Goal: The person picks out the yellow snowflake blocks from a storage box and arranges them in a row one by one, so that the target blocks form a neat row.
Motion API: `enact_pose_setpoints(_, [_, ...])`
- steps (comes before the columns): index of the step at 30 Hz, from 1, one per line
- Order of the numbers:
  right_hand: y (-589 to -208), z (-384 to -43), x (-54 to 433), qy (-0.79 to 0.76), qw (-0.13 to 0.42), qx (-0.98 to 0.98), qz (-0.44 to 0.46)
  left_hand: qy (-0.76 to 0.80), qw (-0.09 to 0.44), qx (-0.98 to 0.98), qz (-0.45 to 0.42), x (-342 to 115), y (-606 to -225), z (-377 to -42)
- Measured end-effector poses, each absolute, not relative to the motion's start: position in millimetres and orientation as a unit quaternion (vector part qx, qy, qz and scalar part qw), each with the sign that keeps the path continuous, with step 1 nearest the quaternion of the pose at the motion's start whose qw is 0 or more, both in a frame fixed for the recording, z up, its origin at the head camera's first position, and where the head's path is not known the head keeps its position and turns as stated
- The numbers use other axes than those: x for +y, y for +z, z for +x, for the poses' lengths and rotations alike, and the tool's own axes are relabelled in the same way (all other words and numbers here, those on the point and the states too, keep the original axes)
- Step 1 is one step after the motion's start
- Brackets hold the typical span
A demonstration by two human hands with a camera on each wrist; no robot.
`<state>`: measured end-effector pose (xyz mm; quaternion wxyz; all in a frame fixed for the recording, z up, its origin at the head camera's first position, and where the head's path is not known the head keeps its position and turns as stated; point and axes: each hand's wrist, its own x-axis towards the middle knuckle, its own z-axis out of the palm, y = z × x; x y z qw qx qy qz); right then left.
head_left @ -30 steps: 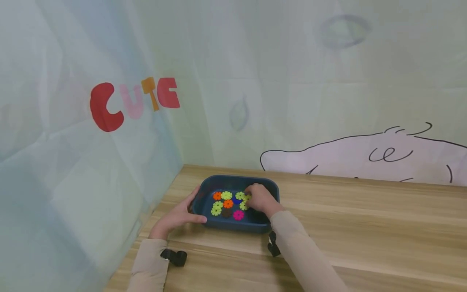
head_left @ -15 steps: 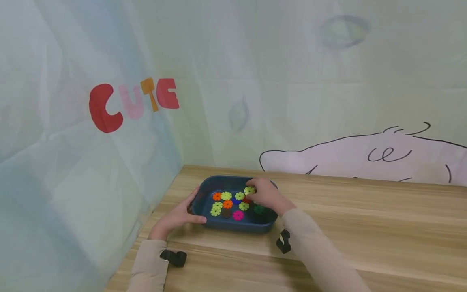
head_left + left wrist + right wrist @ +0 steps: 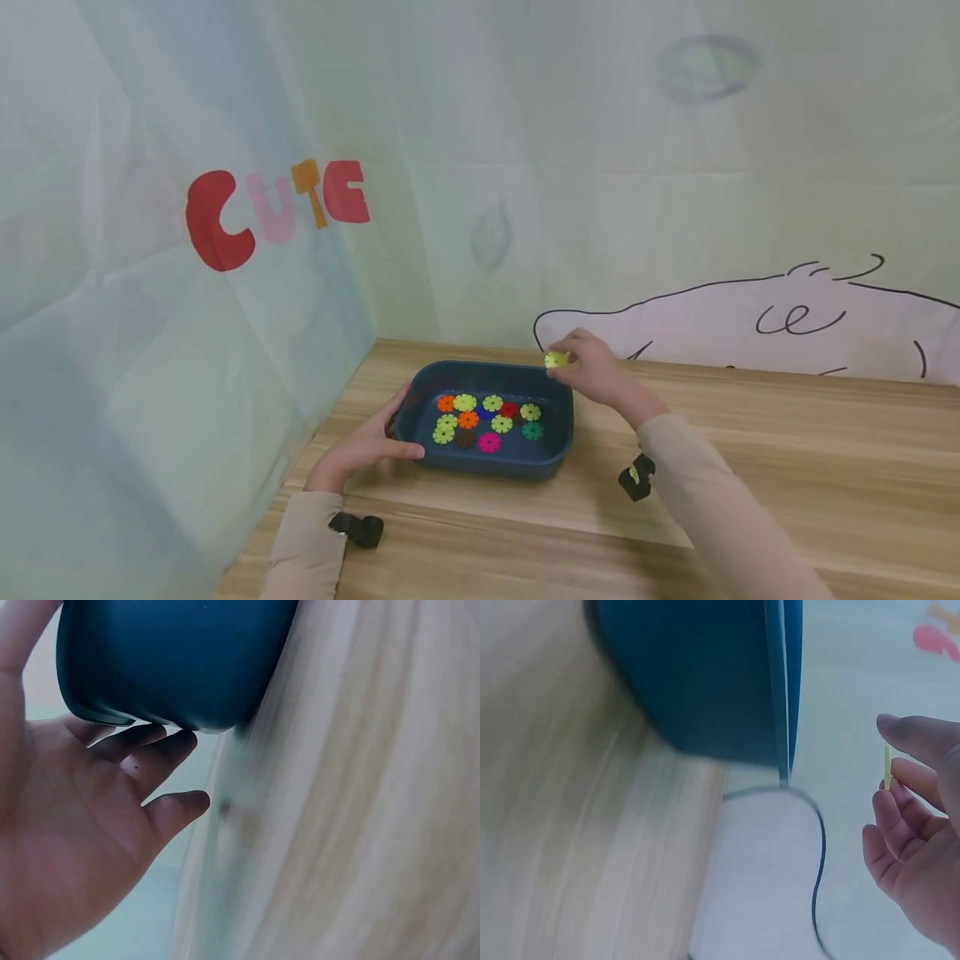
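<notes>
A yellow-green notched plastic disc, a snowflake building piece [image 3: 556, 360], is pinched between the thumb and fingers of my right hand [image 3: 598, 372], above the back right rim of a dark blue plastic basin [image 3: 480, 468]. From the right wrist view the disc [image 3: 887, 766] appears edge-on at the fingertips. My left hand [image 3: 367, 446] holds the basin's left end, thumb at the front corner and fingers around the outer wall. In the left wrist view, several fingertips of that hand [image 3: 97, 802] touch or nearly touch the basin wall [image 3: 172, 660]. Several coloured snowflake pieces [image 3: 468, 419] lie inside the basin.
The basin stands on a wood-grain table [image 3: 750, 467] near its back left corner. Pale fabric walls [image 3: 450, 167] rise behind and to the left, with coloured letters [image 3: 219, 221] on the left one. Black wrist devices [image 3: 358, 530] sit on both sleeves.
My right hand has lifted the yellow-green piece out of the basin and moved right and up with it, uncovering the red and green pieces. The left hand and basin stay in place.
</notes>
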<state>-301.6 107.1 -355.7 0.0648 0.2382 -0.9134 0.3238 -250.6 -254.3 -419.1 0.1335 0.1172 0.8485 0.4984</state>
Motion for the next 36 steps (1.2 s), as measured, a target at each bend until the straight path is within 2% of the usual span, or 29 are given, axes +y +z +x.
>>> enact_pose_setpoints(5, [-357, -309, 133, 0.31, 0.082, -0.925, 0.203, 0.503, 0.132, 0.845, 0.122, -256, -420, -251])
enact_pose_setpoints(13, [-375, -321, 159, 0.307, 0.055, -0.935, 0.171, 0.498, 0.127, 0.849, 0.121, -258, -419, -251])
enact_pose_setpoints(26, [-419, -331, 165, 0.315, 0.008, -0.935, 0.165, 0.502, 0.128, 0.845, 0.13, -258, -419, -250])
enact_pose_setpoints(36, [-429, -326, 165, 0.331, -0.026, -0.932, 0.144, 0.503, 0.129, 0.844, 0.133, -255, -418, -249])
